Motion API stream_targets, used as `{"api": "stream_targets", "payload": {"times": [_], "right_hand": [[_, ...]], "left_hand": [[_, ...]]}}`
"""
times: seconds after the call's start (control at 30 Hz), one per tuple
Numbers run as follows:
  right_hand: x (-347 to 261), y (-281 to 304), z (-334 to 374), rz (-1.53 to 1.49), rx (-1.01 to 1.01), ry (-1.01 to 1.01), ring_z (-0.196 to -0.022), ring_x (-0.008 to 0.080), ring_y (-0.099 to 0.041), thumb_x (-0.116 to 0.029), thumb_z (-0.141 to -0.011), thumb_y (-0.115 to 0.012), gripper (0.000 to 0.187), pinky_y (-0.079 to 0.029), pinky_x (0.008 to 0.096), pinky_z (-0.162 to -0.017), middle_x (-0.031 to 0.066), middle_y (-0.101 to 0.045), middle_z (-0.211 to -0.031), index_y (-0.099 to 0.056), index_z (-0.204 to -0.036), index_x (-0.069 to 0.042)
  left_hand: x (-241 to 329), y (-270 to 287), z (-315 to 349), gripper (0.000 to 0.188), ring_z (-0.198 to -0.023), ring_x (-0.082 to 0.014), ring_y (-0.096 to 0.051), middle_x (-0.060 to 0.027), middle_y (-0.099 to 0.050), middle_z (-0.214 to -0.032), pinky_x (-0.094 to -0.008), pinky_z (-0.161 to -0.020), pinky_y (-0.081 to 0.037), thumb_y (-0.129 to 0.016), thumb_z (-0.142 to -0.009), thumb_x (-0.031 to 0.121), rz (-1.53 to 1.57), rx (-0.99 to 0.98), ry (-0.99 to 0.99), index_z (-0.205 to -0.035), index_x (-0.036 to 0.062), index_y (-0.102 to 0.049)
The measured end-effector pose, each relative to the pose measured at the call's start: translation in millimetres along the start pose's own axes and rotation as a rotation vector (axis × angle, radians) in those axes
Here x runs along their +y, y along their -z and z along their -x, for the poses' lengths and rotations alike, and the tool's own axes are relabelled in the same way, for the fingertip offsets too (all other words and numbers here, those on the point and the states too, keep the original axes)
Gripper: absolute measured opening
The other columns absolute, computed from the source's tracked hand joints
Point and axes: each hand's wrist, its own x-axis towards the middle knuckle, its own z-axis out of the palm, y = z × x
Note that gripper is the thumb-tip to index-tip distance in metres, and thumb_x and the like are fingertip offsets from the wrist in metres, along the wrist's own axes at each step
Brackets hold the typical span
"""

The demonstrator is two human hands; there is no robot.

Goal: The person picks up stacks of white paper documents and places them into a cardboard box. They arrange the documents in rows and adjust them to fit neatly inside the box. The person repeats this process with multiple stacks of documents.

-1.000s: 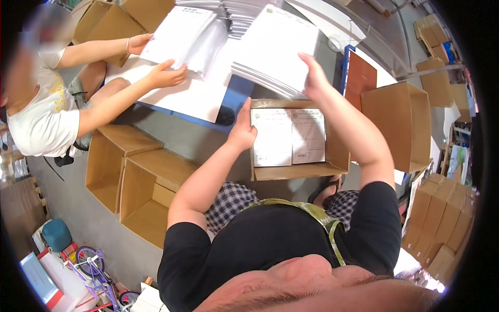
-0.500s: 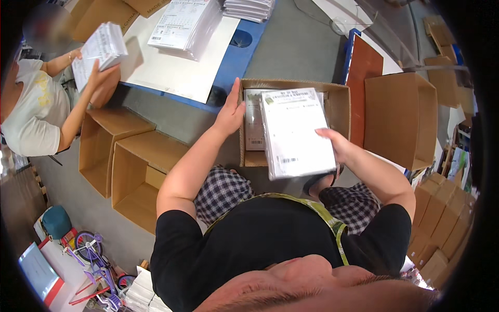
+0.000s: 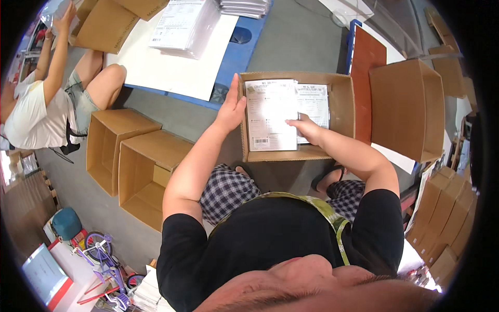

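An open cardboard box (image 3: 340, 117) stands in front of me. Against its left wall my left hand (image 3: 231, 110) lies flat from outside, fingers stretched out. Inside, at the left, sits a stack of plastic-wrapped printed paper pads (image 3: 270, 117). My right hand (image 3: 309, 130) reaches in over the near wall and grips this stack by its right edge, thumb on top, the other fingers partly hidden. Beside it, lower in the box, another wrapped printed pad (image 3: 313, 101) shows partly beneath my hand.
A table (image 3: 221, 78) with a white sheet bears stacks of wrapped pads (image 3: 182, 26). Empty-looking cartons (image 3: 150, 171) stand at the left, another carton (image 3: 405, 112) at the right. A co-worker (image 3: 47, 109) sits at the far left. A purple bicycle (image 3: 104, 260) stands lower left.
My right hand has lowered the stack of pads from above the near edge into the box's left part. My left hand stays at the wall. The co-worker has raised their arms.
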Motion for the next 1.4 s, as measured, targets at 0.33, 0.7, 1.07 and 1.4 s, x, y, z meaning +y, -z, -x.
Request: {"api": "stream_targets", "payload": {"times": [0.33, 0.7, 1.07, 1.4], "right_hand": [[-11, -6, -5, -0.169, 0.243, 0.012, -0.123, 0.0303, -0.048, -0.014, -0.087, -0.056, 0.060, -0.040, 0.0424, -0.102, 0.0206, -0.046, -0.135, -0.033, -0.139, 0.004], [-27, -48, 1, -0.039, 0.487, 0.176, -0.100, 0.0267, -0.058, -0.009, -0.082, -0.062, 0.059, -0.048, 0.0352, -0.085, 0.0185, -0.056, -0.116, -0.035, -0.132, 0.005], [-44, -23, 37, -0.020, 0.279, 0.341, -0.113, 0.0285, -0.056, -0.011, -0.081, -0.069, 0.058, -0.046, 0.0376, -0.095, 0.0201, -0.058, -0.121, -0.041, -0.129, 0.009], [-55, 66, 104, 0.101, 0.555, 0.194, -0.103, 0.0255, -0.061, -0.005, -0.084, -0.066, 0.048, -0.051, 0.0353, -0.086, 0.0203, -0.059, -0.116, -0.044, -0.125, 0.006]], "left_hand": [[15, 0, 1, 0.069, -0.144, -0.0310, -0.013, -0.0202, -0.014, -0.155, -0.0357, -0.115, -0.014, -0.042, -0.095, 0.009, -0.036, 0.013, 0.041, -0.152, 0.0087, -0.003], [44, -5, 12, 0.070, -0.138, -0.0396, -0.024, -0.0250, -0.019, -0.151, -0.0443, -0.112, -0.024, -0.059, -0.089, 0.017, -0.426, 0.215, -0.209, -0.147, 0.0030, -0.022], [87, -6, 14, 0.046, -0.128, -0.0404, -0.039, -0.0246, -0.041, -0.137, -0.0469, -0.107, -0.031, -0.058, -0.083, 0.007, -0.562, 0.193, -0.618, -0.127, -0.0021, -0.048], [88, -107, -30, 0.027, -0.107, -0.0277, -0.058, -0.0105, -0.060, -0.112, -0.0432, -0.085, -0.049, -0.055, -0.082, 0.010, -1.117, -0.915, -0.156, -0.107, 0.0052, -0.064]]}}
